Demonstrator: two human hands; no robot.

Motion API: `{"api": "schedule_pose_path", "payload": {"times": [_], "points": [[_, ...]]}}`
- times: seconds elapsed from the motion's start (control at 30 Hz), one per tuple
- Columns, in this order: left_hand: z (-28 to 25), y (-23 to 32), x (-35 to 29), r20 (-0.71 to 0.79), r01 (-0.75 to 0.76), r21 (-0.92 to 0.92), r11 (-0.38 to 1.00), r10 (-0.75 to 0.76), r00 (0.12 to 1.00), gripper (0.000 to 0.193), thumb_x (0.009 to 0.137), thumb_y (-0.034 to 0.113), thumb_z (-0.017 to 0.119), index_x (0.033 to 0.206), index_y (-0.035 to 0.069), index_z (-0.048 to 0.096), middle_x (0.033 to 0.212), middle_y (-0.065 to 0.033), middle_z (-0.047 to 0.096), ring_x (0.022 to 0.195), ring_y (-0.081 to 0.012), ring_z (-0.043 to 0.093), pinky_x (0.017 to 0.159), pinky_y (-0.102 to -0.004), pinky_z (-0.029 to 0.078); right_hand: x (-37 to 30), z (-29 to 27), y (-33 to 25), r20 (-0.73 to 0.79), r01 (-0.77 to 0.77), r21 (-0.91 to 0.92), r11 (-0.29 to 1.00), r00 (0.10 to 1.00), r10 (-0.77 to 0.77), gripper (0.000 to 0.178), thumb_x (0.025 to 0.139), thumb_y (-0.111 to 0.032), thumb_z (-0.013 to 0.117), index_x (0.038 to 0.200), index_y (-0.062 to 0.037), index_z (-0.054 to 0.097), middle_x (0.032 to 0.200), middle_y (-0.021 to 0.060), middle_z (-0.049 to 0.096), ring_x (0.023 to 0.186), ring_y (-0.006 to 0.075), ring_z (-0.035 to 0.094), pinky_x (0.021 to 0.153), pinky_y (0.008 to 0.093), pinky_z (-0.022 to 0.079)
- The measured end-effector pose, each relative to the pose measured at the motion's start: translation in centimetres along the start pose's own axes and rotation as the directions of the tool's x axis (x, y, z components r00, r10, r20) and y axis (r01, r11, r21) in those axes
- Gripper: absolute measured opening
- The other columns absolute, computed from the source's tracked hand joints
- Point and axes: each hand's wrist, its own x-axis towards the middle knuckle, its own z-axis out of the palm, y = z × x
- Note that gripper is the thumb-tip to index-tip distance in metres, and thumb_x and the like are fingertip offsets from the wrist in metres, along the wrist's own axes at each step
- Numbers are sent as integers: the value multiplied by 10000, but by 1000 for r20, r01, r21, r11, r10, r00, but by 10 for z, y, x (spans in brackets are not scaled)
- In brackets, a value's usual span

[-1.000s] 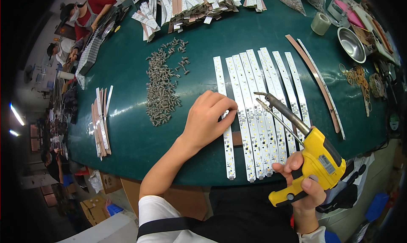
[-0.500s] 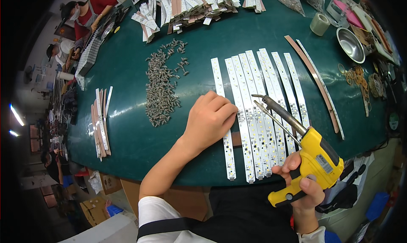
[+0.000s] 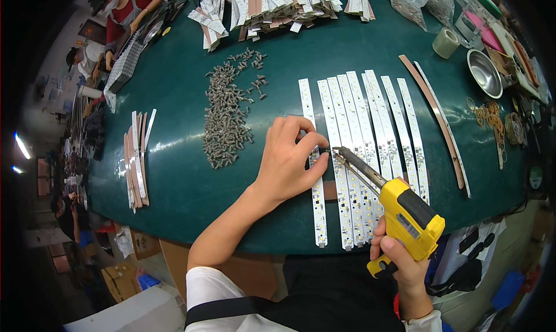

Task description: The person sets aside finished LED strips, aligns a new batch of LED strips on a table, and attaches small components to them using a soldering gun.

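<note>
My right hand (image 3: 405, 261) grips a yellow and black soldering gun (image 3: 412, 219) by its handle. The gun's dark tip reaches left over the row of white LED strips (image 3: 354, 187) lying side by side. My left hand (image 3: 289, 158) is above the leftmost LED strip (image 3: 319, 219), thumb and forefinger pinched on a small dark part (image 3: 326, 151) right by the tip. Whether tip and part touch, I cannot tell. Left of that hand lies a pile of small grey metal components (image 3: 225, 123).
A brown bar (image 3: 330, 190) runs beneath the strips. More strips lie in a bundle (image 3: 138, 158) at left and a heap (image 3: 278, 8) at the far edge. At right are a metal bowl (image 3: 485, 73), a tape roll (image 3: 446, 43) and rubber bands (image 3: 492, 120). Co-workers sit far left.
The soldering gun has swung left and down, its tip now at my left fingers. My left hand has turned, so its pinched thumb and forefinger show. The view has shifted slightly.
</note>
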Motion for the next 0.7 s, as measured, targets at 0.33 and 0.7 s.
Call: {"api": "schedule_pose_path", "payload": {"times": [0.33,0.7], "points": [[3,-2,-2,8,4,-14,1000,-4,1000,157,675,75,721,815,84,650,923,-48,520,850,-230,465,732,-331,395,1,5,-14,-46,-103,-74,992,994,100,518,791,-25,624,1277,52,461,902,139,583,655,142,581,461,239,496],[4,-3,-1,0,-2,-30,1000,2,1000,150,673,69,723,804,78,650,915,-49,521,839,-229,465,720,-329,401,-1,5,-13,-57,-102,-145,984,994,95,498,796,-24,630,1263,56,475,896,144,595,730,165,599,488,257,528]]}}
